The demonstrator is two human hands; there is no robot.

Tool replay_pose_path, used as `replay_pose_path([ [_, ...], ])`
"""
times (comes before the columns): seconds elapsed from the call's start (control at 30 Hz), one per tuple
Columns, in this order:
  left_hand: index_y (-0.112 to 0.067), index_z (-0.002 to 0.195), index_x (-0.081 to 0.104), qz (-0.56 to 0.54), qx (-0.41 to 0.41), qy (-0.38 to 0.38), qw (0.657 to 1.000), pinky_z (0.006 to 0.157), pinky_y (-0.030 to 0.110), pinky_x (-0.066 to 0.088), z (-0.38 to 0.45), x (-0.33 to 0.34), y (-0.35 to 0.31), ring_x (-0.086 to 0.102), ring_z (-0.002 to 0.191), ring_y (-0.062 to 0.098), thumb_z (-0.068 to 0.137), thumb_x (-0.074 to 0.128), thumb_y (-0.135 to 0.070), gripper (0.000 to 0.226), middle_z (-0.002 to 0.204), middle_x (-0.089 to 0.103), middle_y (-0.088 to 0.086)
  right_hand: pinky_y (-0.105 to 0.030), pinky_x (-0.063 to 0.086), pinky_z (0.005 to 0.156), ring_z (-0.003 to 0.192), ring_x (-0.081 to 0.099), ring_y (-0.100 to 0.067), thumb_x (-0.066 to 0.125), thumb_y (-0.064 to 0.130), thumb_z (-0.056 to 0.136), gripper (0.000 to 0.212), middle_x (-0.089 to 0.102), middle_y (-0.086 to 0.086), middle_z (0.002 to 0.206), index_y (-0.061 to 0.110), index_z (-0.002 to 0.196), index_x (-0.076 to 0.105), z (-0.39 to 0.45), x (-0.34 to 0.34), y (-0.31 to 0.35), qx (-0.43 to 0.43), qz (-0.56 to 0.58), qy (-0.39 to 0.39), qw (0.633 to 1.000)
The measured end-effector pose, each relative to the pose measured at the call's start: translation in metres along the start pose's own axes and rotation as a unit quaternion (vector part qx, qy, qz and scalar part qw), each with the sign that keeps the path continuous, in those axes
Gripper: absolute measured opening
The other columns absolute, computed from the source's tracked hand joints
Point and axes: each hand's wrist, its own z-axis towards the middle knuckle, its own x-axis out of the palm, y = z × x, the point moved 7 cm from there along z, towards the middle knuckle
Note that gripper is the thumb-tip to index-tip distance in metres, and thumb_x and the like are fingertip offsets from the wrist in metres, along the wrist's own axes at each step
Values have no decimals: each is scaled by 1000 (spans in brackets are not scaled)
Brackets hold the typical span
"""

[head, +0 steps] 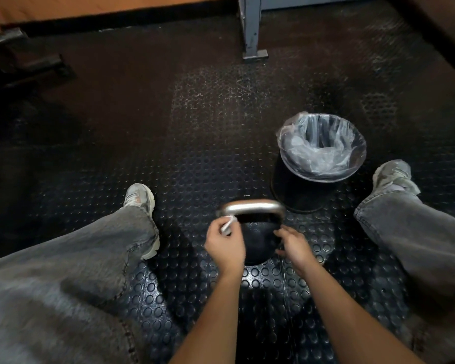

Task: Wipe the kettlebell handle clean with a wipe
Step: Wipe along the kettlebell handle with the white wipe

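A black round kettlebell (pixel 259 239) with a silver metal handle (pixel 251 207) stands on the dark studded rubber floor (pixel 195 132), between the person's 2 legs. The left hand (pixel 225 245) pinches a small white wipe (pixel 227 225) against the handle's left end. The right hand (pixel 294 246) rests on the ball's right side, fingers loosely curved. A black bin with a clear plastic liner (pixel 322 151) stands just behind.

Dark studded rubber floor (pixel 200 143), orange wall (pixel 90 6)
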Motion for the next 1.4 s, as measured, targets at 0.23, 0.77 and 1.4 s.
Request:
replay_pose_path([
  [0.23,-17,96,68,-108,-163,-95,976,66,24,49,12,-9,17,67,77,15,90,67,-17,6,91,70,2,-40,56,91,118,60,-22,62,22,94,52,61,-5,135,13,144,51,1,0,1,1,-5,-12,1000],
  [0.77,-18,97,68,-89,-128,-88,984,58,19,48,8,-5,7,66,75,10,91,65,-18,7,88,69,-2,-43,55,95,119,58,-21,61,22,95,51,58,-5,138,14,144,49,-3,0,1,0,2,-2,1000],
  [1.4,-23,82,72,4,112,25,993,66,11,45,-18,11,-36,60,78,-1,82,72,-9,14,89,63,-11,-39,56,86,105,62,-16,61,19,95,47,62,-6,129,13,141,52,-4,0,3,-6,7,-14,1000],
])
